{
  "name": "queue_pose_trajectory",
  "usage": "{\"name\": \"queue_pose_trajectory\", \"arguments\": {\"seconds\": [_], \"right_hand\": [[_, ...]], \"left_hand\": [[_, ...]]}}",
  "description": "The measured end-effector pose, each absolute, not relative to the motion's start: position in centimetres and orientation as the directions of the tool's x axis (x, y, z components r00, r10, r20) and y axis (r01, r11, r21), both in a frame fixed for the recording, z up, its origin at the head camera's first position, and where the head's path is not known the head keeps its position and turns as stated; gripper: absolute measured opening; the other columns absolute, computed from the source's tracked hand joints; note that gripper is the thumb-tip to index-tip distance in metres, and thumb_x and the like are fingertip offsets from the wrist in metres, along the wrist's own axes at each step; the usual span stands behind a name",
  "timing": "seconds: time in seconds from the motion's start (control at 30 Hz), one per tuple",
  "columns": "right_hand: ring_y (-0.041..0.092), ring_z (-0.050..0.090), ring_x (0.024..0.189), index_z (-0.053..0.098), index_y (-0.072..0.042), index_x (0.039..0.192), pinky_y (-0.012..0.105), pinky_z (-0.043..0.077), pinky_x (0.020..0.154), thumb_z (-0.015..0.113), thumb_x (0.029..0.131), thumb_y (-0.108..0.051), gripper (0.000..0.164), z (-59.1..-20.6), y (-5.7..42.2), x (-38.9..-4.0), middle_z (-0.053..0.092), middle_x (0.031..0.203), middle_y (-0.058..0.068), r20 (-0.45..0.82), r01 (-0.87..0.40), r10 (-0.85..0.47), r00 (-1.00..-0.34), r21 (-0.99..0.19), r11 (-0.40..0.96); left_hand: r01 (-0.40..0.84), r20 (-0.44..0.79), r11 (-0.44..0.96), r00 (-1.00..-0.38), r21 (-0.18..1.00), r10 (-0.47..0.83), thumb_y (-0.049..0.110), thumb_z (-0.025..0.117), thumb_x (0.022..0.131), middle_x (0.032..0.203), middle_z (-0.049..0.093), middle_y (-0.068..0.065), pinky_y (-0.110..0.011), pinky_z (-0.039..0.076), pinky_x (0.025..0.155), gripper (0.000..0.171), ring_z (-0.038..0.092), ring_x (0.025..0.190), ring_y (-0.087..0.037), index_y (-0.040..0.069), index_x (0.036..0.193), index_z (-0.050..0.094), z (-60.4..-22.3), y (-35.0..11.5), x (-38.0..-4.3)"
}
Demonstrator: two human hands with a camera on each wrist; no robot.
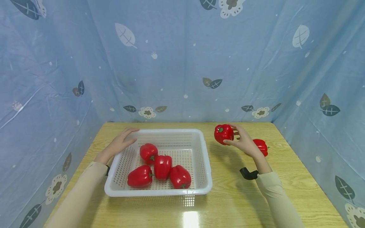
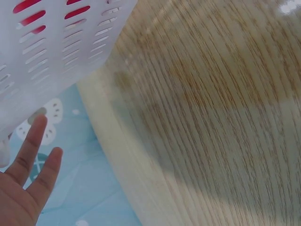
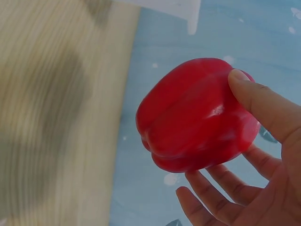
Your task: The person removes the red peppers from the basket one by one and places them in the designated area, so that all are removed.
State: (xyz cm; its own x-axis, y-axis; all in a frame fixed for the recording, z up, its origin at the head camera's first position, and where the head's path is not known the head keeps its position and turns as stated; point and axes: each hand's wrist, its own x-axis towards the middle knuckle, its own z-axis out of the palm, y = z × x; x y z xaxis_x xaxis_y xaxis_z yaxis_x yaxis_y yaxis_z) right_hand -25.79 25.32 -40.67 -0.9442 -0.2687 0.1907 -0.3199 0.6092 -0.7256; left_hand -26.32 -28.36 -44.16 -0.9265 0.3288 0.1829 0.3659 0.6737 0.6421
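My right hand holds a red bell pepper up above the table, to the right of the basket. In the right wrist view the thumb lies along one side of this pepper and the fingers are on the other. My left hand is at the left back rim of the white plastic basket, its fingers loosely extended. Two of its fingers show beside the slotted basket wall in the left wrist view. Several red bell peppers lie inside the basket, mostly towards its front.
One more red bell pepper lies on the wooden table, partly behind my right hand. Blue patterned curtains stand along the table's back and sides. A black strap hangs at my right wrist.
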Motion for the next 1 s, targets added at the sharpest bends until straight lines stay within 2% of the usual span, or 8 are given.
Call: {"name": "queue_pose_trajectory", "arguments": {"seconds": [0.27,0.57,0.7,0.87,1.0], "right_hand": [[0.041,0.049,0.11,0.033,-0.007,0.141,0.057,0.045,0.087,0.073,0.08,-0.029,0.076,-41.9,26.8,-25.6,0.044,0.131,0.021,0.159,-0.285,-0.249,-0.955,-0.718,0.635],[0.044,0.051,0.107,0.034,-0.001,0.14,0.051,0.048,0.082,0.072,0.081,-0.024,0.074,-42.6,28.0,-24.8,0.044,0.13,0.027,0.152,-0.271,-0.231,-0.961,-0.683,0.678],[0.043,0.052,0.106,0.033,-0.001,0.139,0.047,0.049,0.081,0.072,0.081,-0.026,0.075,-43.1,28.6,-24.5,0.044,0.129,0.027,0.143,-0.263,-0.229,-0.963,-0.682,0.683],[0.041,0.053,0.102,0.034,-0.001,0.139,0.049,0.05,0.08,0.072,0.081,-0.023,0.073,-43.7,29.1,-24.4,0.045,0.128,0.027,0.144,-0.264,-0.228,-0.963,-0.678,0.686],[0.036,0.052,0.096,0.035,0.0,0.138,0.044,0.05,0.075,0.073,0.08,-0.024,0.073,-44.0,29.2,-24.4,0.046,0.127,0.026,0.149,-0.266,-0.224,-0.963,-0.653,0.709]], "left_hand": [[0.363,0.177,0.671,-0.927,0.646,0.331,0.03,0.054,0.093,0.144,0.033,-0.012,-0.063,0.039,0.093,0.049,0.036,0.127,-0.036,0.021,0.139,0.04,-44.3,-28.4,-26.5],[0.363,0.187,0.66,-0.927,0.657,0.324,0.03,0.055,0.093,0.143,0.035,-0.009,-0.06,0.044,0.089,0.048,0.039,0.126,-0.035,0.023,0.139,0.041,-44.7,-28.4,-26.6],[0.369,0.19,0.662,-0.925,0.653,0.328,0.031,0.055,0.093,0.143,0.035,-0.009,-0.061,0.042,0.091,0.049,0.039,0.125,-0.034,0.02,0.139,0.041,-44.8,-28.5,-26.7],[0.38,0.194,0.66,-0.921,0.648,0.339,0.031,0.054,0.093,0.143,0.035,-0.011,-0.064,0.039,0.092,0.049,0.038,0.126,-0.036,0.018,0.139,0.041,-44.6,-28.5,-26.6],[0.377,0.193,0.66,-0.922,0.65,0.336,0.031,0.054,0.093,0.143,0.035,-0.011,-0.063,0.038,0.094,0.049,0.037,0.126,-0.035,0.018,0.139,0.041,-44.6,-28.6,-26.6]]}}
